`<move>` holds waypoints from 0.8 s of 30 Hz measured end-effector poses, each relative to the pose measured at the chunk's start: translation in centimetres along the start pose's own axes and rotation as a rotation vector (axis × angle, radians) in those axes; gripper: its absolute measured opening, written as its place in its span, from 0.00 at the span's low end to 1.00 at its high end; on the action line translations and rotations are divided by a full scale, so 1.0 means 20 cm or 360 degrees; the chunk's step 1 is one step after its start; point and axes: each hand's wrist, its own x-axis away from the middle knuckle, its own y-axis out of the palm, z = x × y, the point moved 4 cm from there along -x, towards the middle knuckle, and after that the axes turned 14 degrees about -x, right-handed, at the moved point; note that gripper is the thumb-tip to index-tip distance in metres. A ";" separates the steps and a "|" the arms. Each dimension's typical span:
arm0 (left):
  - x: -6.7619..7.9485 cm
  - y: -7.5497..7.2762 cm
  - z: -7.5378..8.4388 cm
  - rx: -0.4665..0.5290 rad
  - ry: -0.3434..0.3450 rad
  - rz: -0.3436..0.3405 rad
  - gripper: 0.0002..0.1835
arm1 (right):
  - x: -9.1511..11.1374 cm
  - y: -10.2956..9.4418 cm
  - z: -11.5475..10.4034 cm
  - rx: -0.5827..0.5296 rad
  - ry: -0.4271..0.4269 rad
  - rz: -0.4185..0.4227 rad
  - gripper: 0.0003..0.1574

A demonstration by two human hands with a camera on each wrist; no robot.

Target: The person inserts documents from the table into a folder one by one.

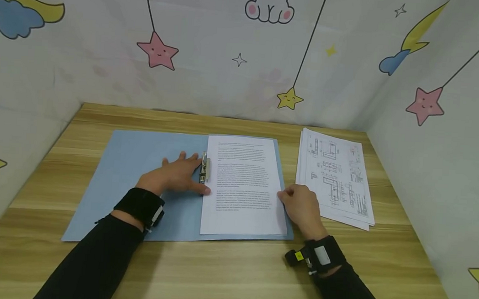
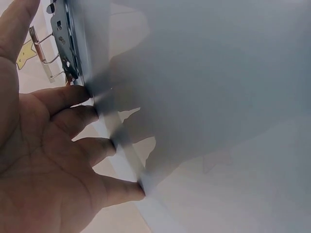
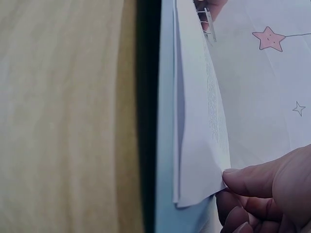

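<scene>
A light-blue folder (image 1: 141, 146) lies spread open on the table in the head view, a metal clip (image 1: 203, 170) along its fold. Printed text sheets (image 1: 243, 186) cover its right half. My left hand (image 1: 180, 174) rests with spread fingers across the folder beside the clip, its thumb at the sheets' left edge. In the left wrist view, the fingertips touch the glossy folder surface (image 2: 223, 77) beneath the clip (image 2: 63, 39). My right hand (image 1: 303, 203) pinches the right edge of the paper between thumb and fingers. The right wrist view shows that paper edge (image 3: 201, 150) lifted and slightly bowed.
A stack of technical drawings (image 1: 337, 173) lies on the wooden table (image 1: 223, 276), right of the folder and close to my right hand. Pale walls (image 1: 210, 88) with star and cloud prints border the table at the back and sides.
</scene>
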 end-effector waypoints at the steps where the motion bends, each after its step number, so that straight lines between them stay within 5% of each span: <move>1: 0.00 0.00 0.00 0.0002 -0.0005 0.0001 0.61 | 0.00 0.00 0.00 -0.0002 -0.0004 0.0001 0.13; 24: -0.02 0.02 0.00 -0.0079 -0.0061 0.0052 0.61 | 0.00 0.00 -0.01 0.0011 -0.0041 0.0010 0.10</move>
